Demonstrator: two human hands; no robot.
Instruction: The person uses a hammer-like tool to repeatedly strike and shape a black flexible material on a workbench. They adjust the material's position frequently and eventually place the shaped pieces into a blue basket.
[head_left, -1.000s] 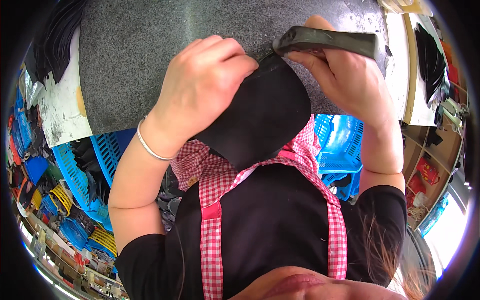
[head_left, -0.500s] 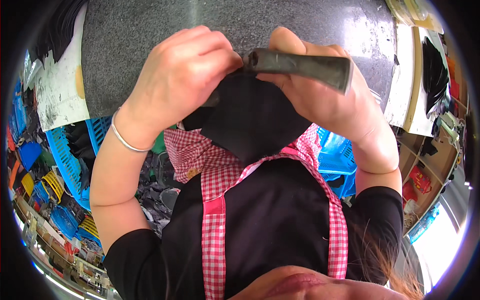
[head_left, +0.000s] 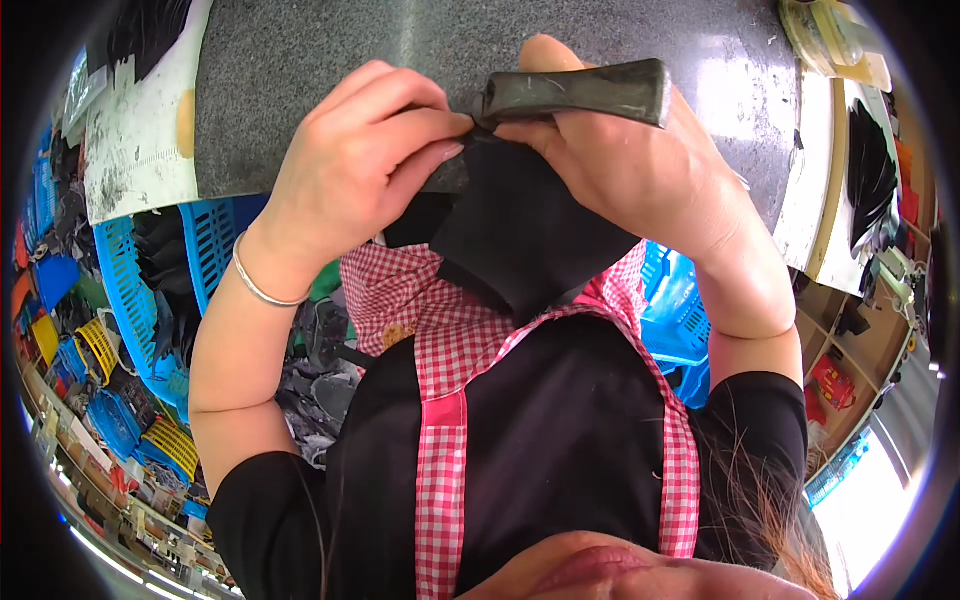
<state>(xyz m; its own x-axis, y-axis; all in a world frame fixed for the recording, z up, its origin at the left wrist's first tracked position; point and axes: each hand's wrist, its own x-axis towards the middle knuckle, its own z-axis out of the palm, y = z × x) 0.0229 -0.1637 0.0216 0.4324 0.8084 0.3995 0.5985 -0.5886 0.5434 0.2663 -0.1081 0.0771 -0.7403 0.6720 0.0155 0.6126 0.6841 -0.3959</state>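
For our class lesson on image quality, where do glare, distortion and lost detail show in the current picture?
Head view: white glare lies on the flat, speckled grey worktop, right of the dark, flared metal tool; head view: the smooth, black, flexible sheet shows little surface detail; head view: the pale wooden shelf unit looks skewed near the black fisheye rim.

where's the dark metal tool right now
In the head view, it's right of the upper centre: the dark metal tool is in the right hand, its left end close to the left hand and just above the black piece.
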